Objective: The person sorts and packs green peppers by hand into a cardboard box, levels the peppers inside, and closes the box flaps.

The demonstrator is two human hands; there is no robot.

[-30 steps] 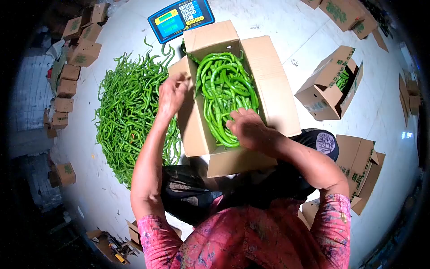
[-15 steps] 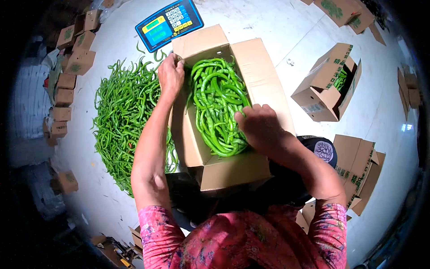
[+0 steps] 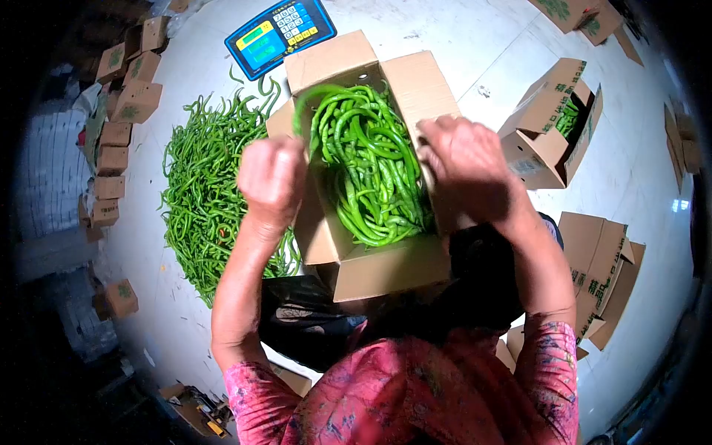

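Observation:
An open cardboard box [image 3: 389, 278] full of long green peppers [image 3: 371, 163] stands in front of me, its flaps folded out. At its left edge is my left hand [image 3: 273, 178], fingers curled; a blurred green pepper arcs from beside it over the box, and the fingertips are too unclear to show a grip. My right hand [image 3: 463, 159] is closed at the right flap, thumb and fingers against the cardboard edge. A large heap of loose green peppers [image 3: 211, 193] lies on the floor to the left of the box.
Beyond the box is a blue scale display [image 3: 280, 37]. On the right stand a partly open box [image 3: 545, 137] with peppers inside and a flattened carton [image 3: 597, 271]. Several small cartons [image 3: 113, 161] line the left side. My knees are under the near flap.
My left hand has come down from the box's upper left corner, and a pepper now arcs beside it. My right hand has moved up and right, from the peppers' edge to the right flap.

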